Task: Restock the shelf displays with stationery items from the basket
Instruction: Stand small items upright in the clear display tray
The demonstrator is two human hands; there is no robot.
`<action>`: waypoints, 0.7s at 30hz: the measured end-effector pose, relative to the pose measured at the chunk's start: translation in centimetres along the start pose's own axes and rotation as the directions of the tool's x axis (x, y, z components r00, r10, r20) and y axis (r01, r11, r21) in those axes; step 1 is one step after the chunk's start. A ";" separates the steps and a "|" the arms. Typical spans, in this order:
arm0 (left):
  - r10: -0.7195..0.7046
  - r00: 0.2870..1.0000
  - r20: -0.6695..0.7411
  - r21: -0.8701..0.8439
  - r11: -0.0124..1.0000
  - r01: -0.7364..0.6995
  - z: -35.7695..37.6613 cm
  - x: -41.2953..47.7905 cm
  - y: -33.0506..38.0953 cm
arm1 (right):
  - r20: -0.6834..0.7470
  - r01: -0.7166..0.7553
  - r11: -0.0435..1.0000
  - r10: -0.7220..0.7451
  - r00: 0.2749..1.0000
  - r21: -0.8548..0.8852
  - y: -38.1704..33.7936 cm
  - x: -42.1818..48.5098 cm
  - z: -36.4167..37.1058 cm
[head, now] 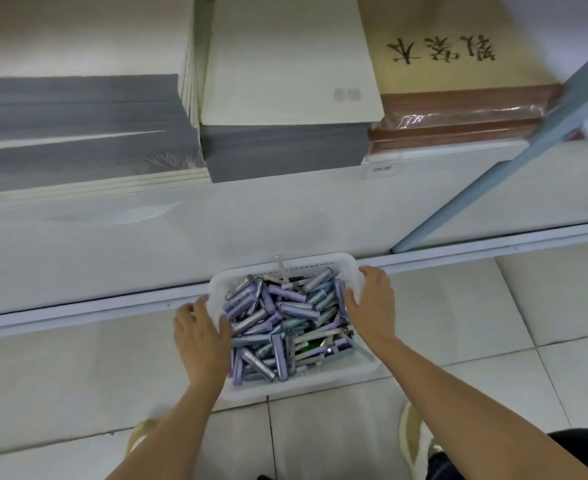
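Basket (320,382) white, full w/ purple tubes (290,309)

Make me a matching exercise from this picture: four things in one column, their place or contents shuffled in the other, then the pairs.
Column one:
1. basket
2. left hand
3. right hand
4. brown stack

Column two:
A. at the right end of the shelf
B. grips the basket's left rim
C. white, filled with purple and blue tubes
D. grips the basket's right rim

Pairs: 1-C, 2-B, 3-D, 4-A
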State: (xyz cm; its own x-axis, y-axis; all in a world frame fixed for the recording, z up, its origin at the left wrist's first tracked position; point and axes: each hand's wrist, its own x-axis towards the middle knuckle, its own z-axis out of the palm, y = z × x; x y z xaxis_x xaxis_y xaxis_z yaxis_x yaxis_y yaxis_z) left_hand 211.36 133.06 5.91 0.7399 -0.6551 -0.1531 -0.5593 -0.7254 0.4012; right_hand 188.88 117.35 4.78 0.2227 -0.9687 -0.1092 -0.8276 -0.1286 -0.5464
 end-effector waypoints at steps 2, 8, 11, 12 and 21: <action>0.223 0.973 0.055 -0.065 0.973 -0.220 -0.1 -0.1 0.8 | 0.119 0.164 0.979 -0.178 0.977 0.119 -1.6 0.0 0.3; 0.386 0.873 0.299 -0.072 0.921 -0.382 1.5 -1.2 1.5 | 0.445 0.362 0.932 -0.312 0.840 -0.029 -3.8 -2.0 4.0; 0.333 0.887 0.321 -0.027 0.939 -0.343 2.2 -0.9 1.7 | 0.438 0.359 0.932 -0.306 0.846 -0.044 -4.1 -2.3 4.6; 0.323 0.885 0.335 -0.012 0.941 -0.339 2.3 -0.8 1.6 | 0.456 0.334 0.942 -0.284 0.843 -0.032 -4.1 -2.2 4.6; 0.128 0.967 0.221 -0.477 0.879 -0.007 1.2 -1.2 2.2 | 0.360 0.106 0.955 -0.204 0.910 0.276 -3.2 -2.7 2.7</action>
State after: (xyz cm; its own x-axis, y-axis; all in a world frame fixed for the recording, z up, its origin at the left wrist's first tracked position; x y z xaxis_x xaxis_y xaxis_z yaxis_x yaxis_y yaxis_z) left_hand 208.78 131.98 5.87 0.5610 -0.7730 -0.2962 -0.3186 -0.5318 0.7846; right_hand 192.27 120.98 4.60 0.5573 -0.7794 -0.2863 -0.6250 -0.1667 -0.7626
